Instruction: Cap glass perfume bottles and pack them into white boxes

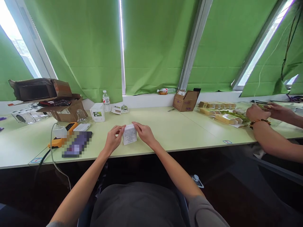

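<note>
A small white box (pixel 129 134) stands on the tabletop (pixel 165 126), close to the front edge, right in front of the person. It has tiny print on the side that faces us. The left hand (pixel 113 139) pinches the box on its left side with the fingertips. The right hand (pixel 145 133) holds it on the right side, fingers bent over the top corner. So both hands grip the box between them.

The box looks shut. I cannot tell if a flap is tucked in all the way, because the fingers cover the top edges. It seems the box is folded into shape, and the closing of the top may be the part in hand.

Another white box with a green picture (pixel 98 112) stands farther back toward the left, next to a water bottle (pixel 106 100). Open brown cartons (pixel 63 110) sit near the left back corner. An orange tool (pixel 62 135) lies by the front left edge.

On the right end of the tabletop, another person's hands (pixel 262 112) work over rows of yellow boxes (pixel 224 116). A small brown carton (pixel 186 101) sits at the back edge.
</note>
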`<state>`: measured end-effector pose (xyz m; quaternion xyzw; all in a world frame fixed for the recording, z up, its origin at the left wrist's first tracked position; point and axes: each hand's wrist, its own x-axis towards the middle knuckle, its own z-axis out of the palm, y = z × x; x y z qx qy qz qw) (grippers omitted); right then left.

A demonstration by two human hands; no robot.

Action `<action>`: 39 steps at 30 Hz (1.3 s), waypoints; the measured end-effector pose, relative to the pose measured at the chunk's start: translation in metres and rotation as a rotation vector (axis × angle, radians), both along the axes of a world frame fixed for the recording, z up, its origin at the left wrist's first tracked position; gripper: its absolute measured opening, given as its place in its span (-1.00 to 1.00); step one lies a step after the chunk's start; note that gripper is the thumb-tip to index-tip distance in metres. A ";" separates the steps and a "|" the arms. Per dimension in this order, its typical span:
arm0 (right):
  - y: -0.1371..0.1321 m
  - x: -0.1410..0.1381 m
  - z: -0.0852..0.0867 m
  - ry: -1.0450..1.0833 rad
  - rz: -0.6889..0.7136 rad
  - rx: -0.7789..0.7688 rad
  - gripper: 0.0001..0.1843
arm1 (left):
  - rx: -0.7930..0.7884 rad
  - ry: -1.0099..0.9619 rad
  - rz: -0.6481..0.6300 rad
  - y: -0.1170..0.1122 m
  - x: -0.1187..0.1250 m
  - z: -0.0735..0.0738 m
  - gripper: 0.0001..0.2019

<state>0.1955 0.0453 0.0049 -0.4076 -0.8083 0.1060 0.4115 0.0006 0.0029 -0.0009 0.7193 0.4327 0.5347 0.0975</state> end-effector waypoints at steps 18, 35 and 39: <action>-0.018 -0.015 0.001 -0.350 -0.103 0.001 -0.36 | 0.083 0.185 0.165 -0.006 0.001 0.002 -0.69; -0.041 -0.025 0.004 -0.274 0.099 -0.093 -0.10 | -0.241 -0.042 -0.068 0.001 0.003 -0.002 -0.39; -0.038 -0.026 0.002 -0.248 0.074 -0.084 -0.15 | -0.085 0.105 0.017 -0.002 0.004 0.001 -0.53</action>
